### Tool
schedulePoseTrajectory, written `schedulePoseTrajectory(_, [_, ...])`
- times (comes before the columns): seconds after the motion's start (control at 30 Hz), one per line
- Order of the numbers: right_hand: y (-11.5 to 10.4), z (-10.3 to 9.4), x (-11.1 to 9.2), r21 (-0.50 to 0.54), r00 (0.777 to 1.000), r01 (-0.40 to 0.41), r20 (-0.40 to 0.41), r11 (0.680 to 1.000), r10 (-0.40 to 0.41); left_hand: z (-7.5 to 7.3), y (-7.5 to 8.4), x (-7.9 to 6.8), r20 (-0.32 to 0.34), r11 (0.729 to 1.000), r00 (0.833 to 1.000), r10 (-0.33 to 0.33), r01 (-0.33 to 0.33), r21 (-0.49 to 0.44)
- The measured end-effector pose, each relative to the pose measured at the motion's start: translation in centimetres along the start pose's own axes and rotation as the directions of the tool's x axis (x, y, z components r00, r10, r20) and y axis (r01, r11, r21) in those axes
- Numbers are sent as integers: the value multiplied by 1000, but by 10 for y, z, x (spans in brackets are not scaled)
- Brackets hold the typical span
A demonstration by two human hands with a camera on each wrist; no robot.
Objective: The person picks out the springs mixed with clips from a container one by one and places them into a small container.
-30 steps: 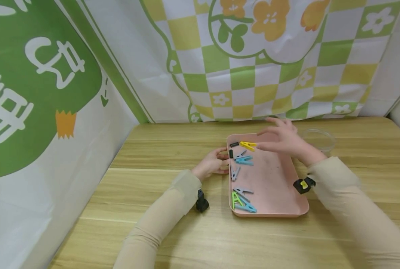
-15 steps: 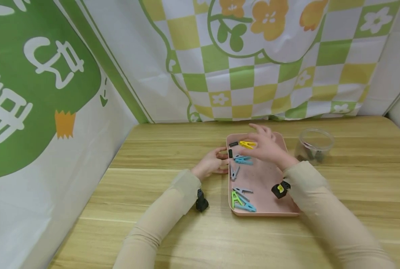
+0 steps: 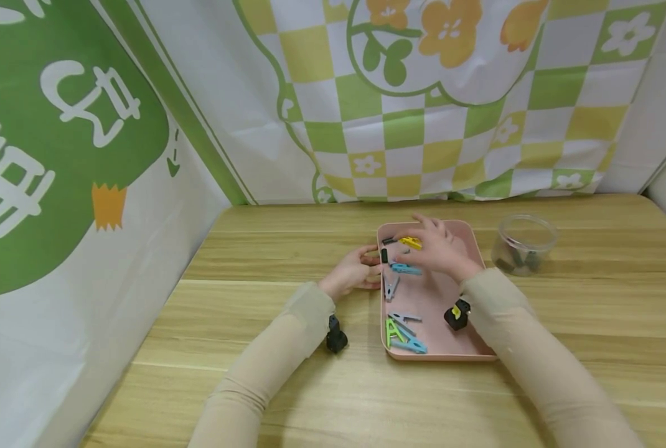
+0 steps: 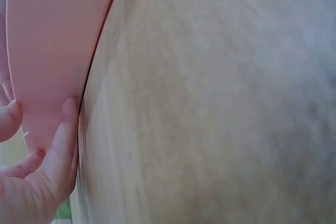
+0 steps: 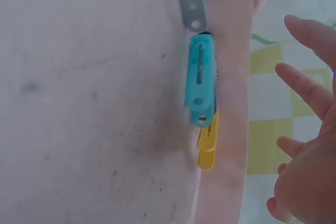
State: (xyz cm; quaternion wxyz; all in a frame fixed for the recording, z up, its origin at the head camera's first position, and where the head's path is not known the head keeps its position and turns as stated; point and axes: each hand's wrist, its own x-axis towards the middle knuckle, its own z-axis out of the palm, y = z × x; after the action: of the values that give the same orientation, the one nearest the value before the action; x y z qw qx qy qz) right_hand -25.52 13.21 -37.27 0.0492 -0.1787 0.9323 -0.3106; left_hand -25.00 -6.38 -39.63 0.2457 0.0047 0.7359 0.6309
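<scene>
My left hand [image 3: 355,274] rests against the outer left wall of a pink tray [image 3: 445,358]. In the left wrist view, its fingertips [image 4: 68,109] touch that wall. Over the tray's far part hovers my right hand [image 3: 439,252], fingers spread and holding nothing. Near its fingers lie a yellow clothespin [image 3: 412,243] and a light blue clothespin [image 3: 406,269]. A grey clothespin [image 3: 391,290] is closer along the left wall. In the near left corner, a green clothespin [image 3: 393,333] lies with a blue clothespin [image 3: 414,344] and grey ones. The right wrist view shows a turquoise clothespin [image 5: 200,72].
A clear round jar [image 3: 498,249] with dark pieces inside stands right of the tray. Two small black pieces, one a black cylinder [image 3: 384,256], lie by the tray's far left corner. A checkered cloth [image 3: 403,130] hangs behind the wooden table [image 3: 288,249].
My right hand has moved left from the tray's far right side near the jar to above the far clothespins, lowering slightly. The left hand has stayed at the tray wall.
</scene>
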Motion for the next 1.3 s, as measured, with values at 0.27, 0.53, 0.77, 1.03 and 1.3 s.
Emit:
schedulePoseTrajectory(0.27, [2, 7, 12, -104, 997, -2, 73, 995, 9, -1, 0, 0, 2, 1000, 1000, -16, 16, -16])
schedulePoseTrajectory(0.53, [3, 16, 22, -161, 998, -5, 57, 987, 15, 0, 1, -1, 3, 1000, 1000, -12, 12, -16])
schedulePoseTrajectory(0.77, [2, 20, 28, -219, 997, -27, 71, 975, 43, 0, 2, -2, 12, 1000, 1000, -10, 10, -18])
schedulePoseTrajectory(1.03, [0, 20, 30, -252, 994, -22, 102, 967, 49, -1, 1, -1, 12, 1000, 1000, -7, 7, -18])
schedulePoseTrajectory(1.3, [-5, 20, 30, -267, 990, -28, 126, 963, 64, -1, 1, -1, 13, 1000, 1000, -9, 9, -29])
